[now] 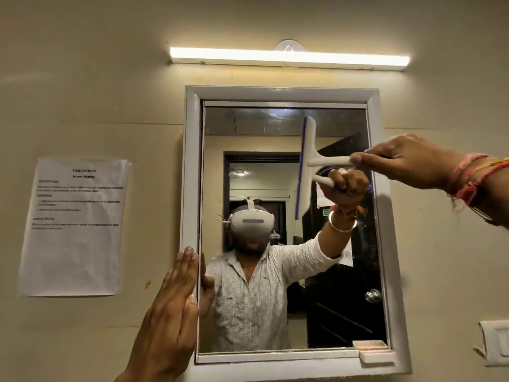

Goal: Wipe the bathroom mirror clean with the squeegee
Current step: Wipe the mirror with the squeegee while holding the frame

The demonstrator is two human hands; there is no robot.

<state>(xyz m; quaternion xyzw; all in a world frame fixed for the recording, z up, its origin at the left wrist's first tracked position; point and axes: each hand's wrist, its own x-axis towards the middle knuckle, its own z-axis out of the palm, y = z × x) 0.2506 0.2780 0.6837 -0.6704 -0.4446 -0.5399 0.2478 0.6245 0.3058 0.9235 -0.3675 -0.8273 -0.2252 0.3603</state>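
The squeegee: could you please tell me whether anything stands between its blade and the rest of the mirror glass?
Nothing visible covers the glass beside the squeegee in the right hand. Only the left hand lies flat along the mirror's lower left edge, with a white tray at its bottom right corner.

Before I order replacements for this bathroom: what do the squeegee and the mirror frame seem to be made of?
The white T-shaped squeegee looks like moulded plastic: smooth, matt, one seamless piece. Its thin purple blade strip is probably rubber. The white mirror frame has a soft sheen and mitred corners; painted wood, PVC or coated metal, I cannot tell which.
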